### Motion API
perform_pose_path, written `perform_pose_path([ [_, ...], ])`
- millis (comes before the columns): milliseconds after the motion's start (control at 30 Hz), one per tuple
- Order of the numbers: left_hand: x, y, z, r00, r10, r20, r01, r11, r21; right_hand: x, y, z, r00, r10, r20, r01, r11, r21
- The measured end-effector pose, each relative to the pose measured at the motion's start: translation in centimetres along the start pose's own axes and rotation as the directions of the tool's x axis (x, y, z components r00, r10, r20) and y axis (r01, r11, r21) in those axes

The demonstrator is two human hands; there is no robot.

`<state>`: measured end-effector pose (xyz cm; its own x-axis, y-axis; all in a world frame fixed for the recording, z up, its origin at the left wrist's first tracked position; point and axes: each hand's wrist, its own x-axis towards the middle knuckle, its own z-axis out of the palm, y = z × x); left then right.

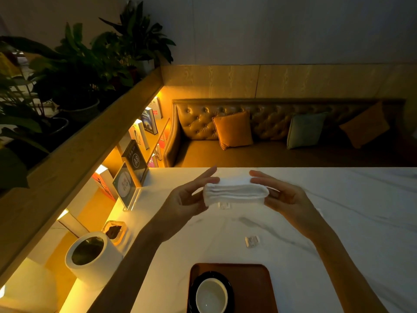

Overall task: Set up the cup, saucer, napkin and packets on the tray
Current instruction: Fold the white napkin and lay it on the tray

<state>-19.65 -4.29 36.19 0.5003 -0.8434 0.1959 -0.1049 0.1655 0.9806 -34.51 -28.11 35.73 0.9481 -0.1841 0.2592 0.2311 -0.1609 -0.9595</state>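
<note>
The cup and saucer sat on the tray, both hands, left hand and right hand, pinched the folded napkin, and the packets waited on the table.

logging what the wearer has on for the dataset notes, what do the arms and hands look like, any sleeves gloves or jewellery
Both forearms are bare as far as the picture shows: no sleeves reach into view. The left hand and right hand wear no gloves, and no watch or bracelet shows at either wrist. The dim light hides whether a finger carries a ring.
</note>
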Motion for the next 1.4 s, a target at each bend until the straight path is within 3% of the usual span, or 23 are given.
perform_pose_path([
  [100, 0.2, -0.1, 0.3, 0.991, -0.107, -0.086, 0.112, 0.992, 0.056, 0.3, 0.3, 0.4, 0.998, 0.054, -0.039, -0.056, 0.998, -0.026],
  [233, 0.5, -0.1, 1.2, 0.979, -0.158, -0.132, 0.171, 0.981, 0.096, 0.5, 1.0, 1.2, 0.989, 0.017, -0.15, -0.033, 0.994, -0.102],
  [433, 0.6, -0.5, 1.7, 0.976, -0.182, -0.12, 0.199, 0.969, 0.148, 0.1, 1.7, 1.6, 0.987, 0.107, -0.118, -0.118, 0.988, -0.096],
  [700, 1.0, -1.7, 2.8, 0.956, -0.182, -0.23, 0.21, 0.972, 0.105, -0.4, 3.0, 2.5, 0.944, 0.141, -0.297, -0.162, 0.985, -0.05],
  [1033, 1.1, -5.4, 3.4, 0.907, -0.266, -0.327, 0.267, 0.963, -0.042, -1.7, 5.0, 2.0, 0.908, 0.208, -0.365, -0.254, 0.964, -0.081],
  [1133, 0.9, -6.7, 3.6, 0.909, -0.292, -0.298, 0.288, 0.956, -0.056, -2.5, 6.2, 1.8, 0.894, 0.272, -0.357, -0.314, 0.947, -0.065],
  [1233, 0.4, -9.2, 4.0, 0.885, -0.417, -0.206, 0.414, 0.908, -0.063, -4.3, 8.3, 1.4, 0.87, 0.36, -0.338, -0.403, 0.913, -0.064],
  [1400, -2.2, -16.6, 6.0, 0.798, -0.602, -0.008, 0.601, 0.797, 0.059, -10.4, 14.8, 1.3, 0.756, 0.588, -0.288, -0.62, 0.784, -0.029],
])
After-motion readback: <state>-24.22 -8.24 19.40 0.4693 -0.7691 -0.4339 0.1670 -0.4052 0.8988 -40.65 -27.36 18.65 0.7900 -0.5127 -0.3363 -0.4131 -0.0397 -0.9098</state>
